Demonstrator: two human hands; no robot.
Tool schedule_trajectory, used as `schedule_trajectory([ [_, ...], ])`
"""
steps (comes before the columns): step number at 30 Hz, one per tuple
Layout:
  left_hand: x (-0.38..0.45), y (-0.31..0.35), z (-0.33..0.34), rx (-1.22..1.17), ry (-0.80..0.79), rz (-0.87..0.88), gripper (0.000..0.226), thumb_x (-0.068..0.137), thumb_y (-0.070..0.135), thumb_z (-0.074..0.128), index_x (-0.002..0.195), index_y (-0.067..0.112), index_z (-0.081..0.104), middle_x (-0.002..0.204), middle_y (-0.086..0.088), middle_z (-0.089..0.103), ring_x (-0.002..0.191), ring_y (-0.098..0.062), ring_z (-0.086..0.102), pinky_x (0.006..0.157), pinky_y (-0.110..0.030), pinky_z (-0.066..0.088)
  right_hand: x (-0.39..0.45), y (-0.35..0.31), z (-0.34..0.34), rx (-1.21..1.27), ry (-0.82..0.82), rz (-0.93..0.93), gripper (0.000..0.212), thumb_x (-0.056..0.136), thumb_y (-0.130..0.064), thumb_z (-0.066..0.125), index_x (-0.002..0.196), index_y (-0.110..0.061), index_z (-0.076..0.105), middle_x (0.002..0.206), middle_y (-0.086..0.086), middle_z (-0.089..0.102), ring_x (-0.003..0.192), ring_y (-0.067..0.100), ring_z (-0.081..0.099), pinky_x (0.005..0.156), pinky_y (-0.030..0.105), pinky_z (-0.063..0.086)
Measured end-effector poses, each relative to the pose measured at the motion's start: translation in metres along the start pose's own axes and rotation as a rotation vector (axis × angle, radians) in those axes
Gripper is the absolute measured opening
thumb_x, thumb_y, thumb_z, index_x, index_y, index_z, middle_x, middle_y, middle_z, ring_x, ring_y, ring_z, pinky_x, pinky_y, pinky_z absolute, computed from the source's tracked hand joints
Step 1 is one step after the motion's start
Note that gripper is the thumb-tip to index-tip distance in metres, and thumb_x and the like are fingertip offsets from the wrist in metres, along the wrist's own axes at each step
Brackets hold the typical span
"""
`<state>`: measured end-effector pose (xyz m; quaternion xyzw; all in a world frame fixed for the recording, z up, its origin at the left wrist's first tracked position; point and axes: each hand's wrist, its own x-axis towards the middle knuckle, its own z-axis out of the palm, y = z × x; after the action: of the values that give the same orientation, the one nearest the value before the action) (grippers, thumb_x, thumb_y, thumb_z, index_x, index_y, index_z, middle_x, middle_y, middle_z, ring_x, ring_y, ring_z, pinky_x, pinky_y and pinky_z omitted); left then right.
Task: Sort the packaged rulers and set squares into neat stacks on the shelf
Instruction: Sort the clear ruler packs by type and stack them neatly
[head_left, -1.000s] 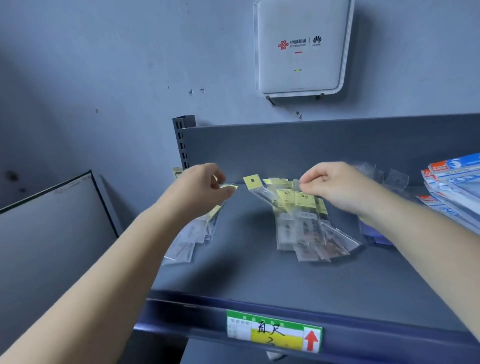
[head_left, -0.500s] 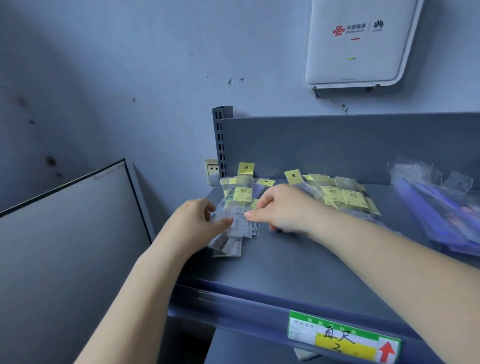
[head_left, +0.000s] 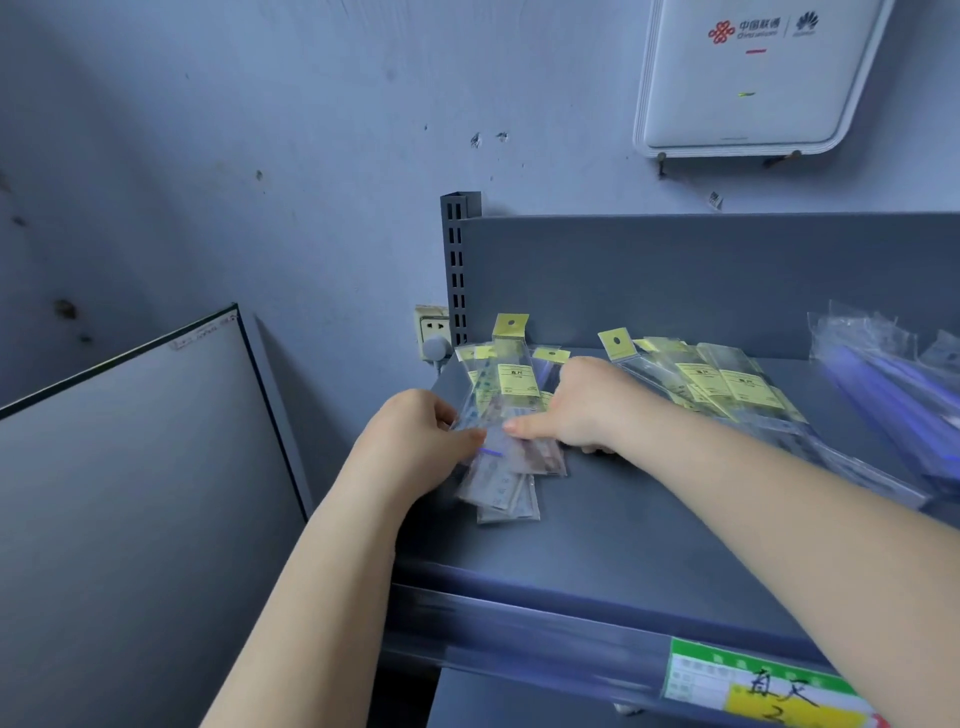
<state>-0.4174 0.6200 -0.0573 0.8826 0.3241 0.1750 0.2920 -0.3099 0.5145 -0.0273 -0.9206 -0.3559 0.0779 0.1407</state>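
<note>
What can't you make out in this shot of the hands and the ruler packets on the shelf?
Head view only:
- Right hand: fingertips hidden under its own palm.
- Left stack of ruler packets: middle covered by both hands, count unclear.
- Left hand: grips the stack's edge; fingers mostly hidden.
- Blue packets: cut by right edge, blurred.
- Shelf label: cut by bottom edge, print too small.

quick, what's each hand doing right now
Left hand: grips the near-left edge of the left stack of packaged rulers.
Right hand: rests on top of the same stack, fingers mostly straight, pressing it down.
</note>
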Motion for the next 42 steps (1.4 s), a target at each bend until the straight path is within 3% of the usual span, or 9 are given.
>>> schedule_trajectory([
  [5,0.002,-0.002,-0.001,-0.106,0.011,-0.01,0.013,0.087,0.017,0.055,0.074,0.016,0.052,0.07,-0.008,0.046,0.066,-0.017,0.037,0.064,-0.026,0.03,-0.008,0.006,-0.006,0.164,-0.06,0.072,0.048,0.08,-0.044,0.069,0.055,-0.015,0.04,0.019,-0.007,0.034,0.035,0.011,0.035,0.038,0.019,0.03],
  [12,0.003,-0.01,-0.006,-0.329,0.124,-0.066,0.024,0.09,0.011,0.053,0.067,0.016,0.058,0.066,-0.007,0.06,0.054,-0.02,0.054,0.068,-0.034,0.05,-0.009,-0.001,0.003,-0.009,0.008,0.004,0.061,0.073,-0.068,0.058,0.059,-0.016,0.032,0.063,-0.001,0.035,0.063,0.019,0.043,0.045,0.026,0.025],
  [16,-0.001,-0.01,-0.008,-0.519,0.18,-0.06,0.023,0.093,0.008,0.051,0.071,0.014,0.056,0.059,0.0,0.059,0.029,-0.004,0.044,0.054,-0.025,0.041,-0.007,0.005,0.003,0.103,0.029,0.041,0.056,0.076,-0.058,0.064,0.062,-0.016,0.03,0.065,-0.001,0.033,0.057,0.013,0.037,0.046,0.026,0.024],
  [23,-0.009,-0.004,-0.012,-0.76,0.151,-0.032,0.015,0.094,0.004,0.051,0.083,0.013,0.053,0.067,0.0,0.065,0.041,-0.008,0.06,0.046,-0.022,0.033,-0.007,0.016,0.0,0.469,0.153,-0.042,0.019,0.092,-0.016,0.045,0.074,-0.01,0.042,0.065,0.006,0.035,0.051,0.016,0.025,0.05,0.027,0.019],
  [29,-0.018,0.005,-0.017,-0.833,0.056,-0.021,0.019,0.087,-0.007,0.056,0.091,0.011,0.051,0.073,-0.002,0.064,0.053,-0.017,0.069,0.046,-0.02,0.032,-0.018,0.025,-0.019,0.788,0.276,-0.017,0.026,0.08,-0.003,0.041,0.056,-0.013,0.043,0.055,0.001,0.039,0.053,0.017,0.031,0.053,0.026,0.024],
  [36,-0.025,0.028,-0.02,-0.828,0.01,0.088,0.021,0.085,-0.008,0.059,0.088,0.011,0.05,0.07,-0.003,0.056,0.059,-0.02,0.071,0.05,-0.024,0.037,-0.046,0.062,-0.064,0.943,0.287,-0.117,0.022,0.083,0.006,0.054,0.072,-0.011,0.062,0.052,0.0,0.054,0.047,0.012,0.045,0.04,0.017,0.034],
  [39,-0.028,0.047,-0.01,-0.855,-0.045,0.13,0.022,0.084,-0.009,0.059,0.089,0.01,0.05,0.066,-0.002,0.053,0.061,-0.022,0.071,0.047,-0.02,0.04,-0.056,0.09,-0.07,0.873,0.31,-0.066,0.012,0.081,0.004,0.058,0.085,0.0,0.068,0.053,0.003,0.056,0.048,0.015,0.046,0.048,0.023,0.035],
  [41,-0.03,0.062,0.0,-0.873,-0.102,0.144,0.021,0.085,-0.01,0.058,0.09,0.008,0.049,0.066,-0.003,0.052,0.061,-0.022,0.071,0.046,-0.019,0.04,-0.056,0.106,-0.065,0.756,0.311,-0.023,0.028,0.081,-0.001,0.061,0.105,0.013,0.06,0.065,0.017,0.054,0.057,0.026,0.045,0.055,0.028,0.037],
  [42,-0.031,0.069,0.007,-0.887,-0.135,0.15,0.022,0.085,-0.011,0.057,0.089,0.008,0.048,0.066,-0.003,0.052,0.061,-0.022,0.071,0.045,-0.018,0.041,-0.057,0.114,-0.062,0.684,0.313,-0.005,0.039,0.082,-0.008,0.063,0.115,0.012,0.055,0.074,0.024,0.056,0.076,0.014,0.032,0.068,0.028,0.021],
])
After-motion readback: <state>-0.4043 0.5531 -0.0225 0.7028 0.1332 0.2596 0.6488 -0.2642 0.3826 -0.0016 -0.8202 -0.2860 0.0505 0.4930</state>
